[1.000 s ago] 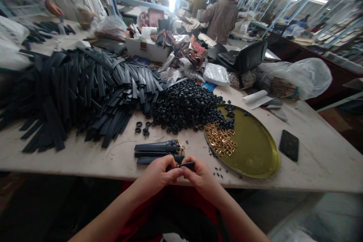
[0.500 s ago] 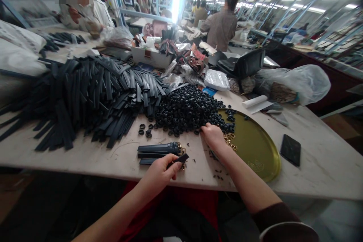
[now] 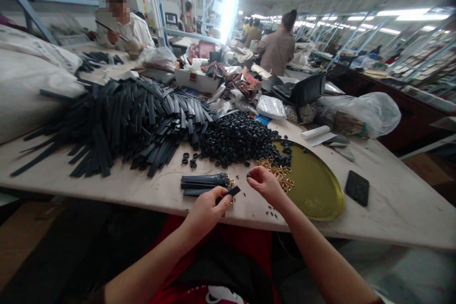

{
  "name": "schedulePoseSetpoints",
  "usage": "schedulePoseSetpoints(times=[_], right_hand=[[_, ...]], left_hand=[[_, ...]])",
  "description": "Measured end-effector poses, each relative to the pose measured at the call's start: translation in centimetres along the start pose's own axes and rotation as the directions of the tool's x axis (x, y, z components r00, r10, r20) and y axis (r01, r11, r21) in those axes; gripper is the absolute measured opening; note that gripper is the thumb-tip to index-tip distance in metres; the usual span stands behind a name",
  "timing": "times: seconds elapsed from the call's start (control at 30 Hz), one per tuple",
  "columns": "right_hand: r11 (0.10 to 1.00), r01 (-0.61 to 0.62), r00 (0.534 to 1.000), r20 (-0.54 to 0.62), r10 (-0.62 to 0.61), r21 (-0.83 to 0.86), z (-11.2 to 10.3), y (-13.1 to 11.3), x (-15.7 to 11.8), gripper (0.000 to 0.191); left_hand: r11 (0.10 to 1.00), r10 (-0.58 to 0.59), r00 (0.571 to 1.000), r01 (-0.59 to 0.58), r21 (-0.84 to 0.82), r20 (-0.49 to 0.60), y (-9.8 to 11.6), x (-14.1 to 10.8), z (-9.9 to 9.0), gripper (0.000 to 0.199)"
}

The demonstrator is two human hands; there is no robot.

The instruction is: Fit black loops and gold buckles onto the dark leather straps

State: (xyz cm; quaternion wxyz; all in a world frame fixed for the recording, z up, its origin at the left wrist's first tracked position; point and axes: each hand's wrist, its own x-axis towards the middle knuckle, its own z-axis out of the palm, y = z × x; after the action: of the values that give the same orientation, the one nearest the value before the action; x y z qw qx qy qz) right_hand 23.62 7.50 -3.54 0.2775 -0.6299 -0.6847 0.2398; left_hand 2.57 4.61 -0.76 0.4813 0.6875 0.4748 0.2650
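Left grip (image 3: 210, 204) pinching strap (image 3: 233, 192) over desk (image 3: 392, 199), beside strap bundle (image 3: 199, 181). Right grip (image 3: 265, 185) pinching dark piece (image 3: 248, 175), probably loop, near loop pile (image 3: 238, 140). You're apparently adding loop to strap; next move probably calling for aligning both, keeping strap end steady.

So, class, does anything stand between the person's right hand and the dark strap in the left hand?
Nothing visible does. Between the right hand and the dark strap in the left hand, the gap shows tabletop, with a tiny dark scrap lying beside it.
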Motion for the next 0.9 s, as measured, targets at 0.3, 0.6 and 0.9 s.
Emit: schedulePoseSetpoints(times=[0.3, 0.6, 0.9], right_hand=[[0.603, -0.238, 0.971, 0.175, 0.163, 0.761, 1.5, -5.5, -4.2, 0.030], [0.687, -0.175, 0.983, 0.091, 0.156, 0.706, 2.2, -6.0, -5.3, 0.024], [0.574, -0.299, 0.953, 0.203, 0.226, 0.762, 3.4, -5.6, -4.7, 0.027]], left_hand=[[0.996, 0.065, 0.990, -0.056, 0.074, -0.122, 0.8, -1.9, 0.2, 0.027], [0.992, -0.019, 0.998, 0.011, 0.125, 0.065, 0.1, -1.8, -0.1, 0.028], [0.989, -0.039, 0.991, 0.057, -0.138, 0.129, -0.7, -0.6, -0.4, 0.030]])
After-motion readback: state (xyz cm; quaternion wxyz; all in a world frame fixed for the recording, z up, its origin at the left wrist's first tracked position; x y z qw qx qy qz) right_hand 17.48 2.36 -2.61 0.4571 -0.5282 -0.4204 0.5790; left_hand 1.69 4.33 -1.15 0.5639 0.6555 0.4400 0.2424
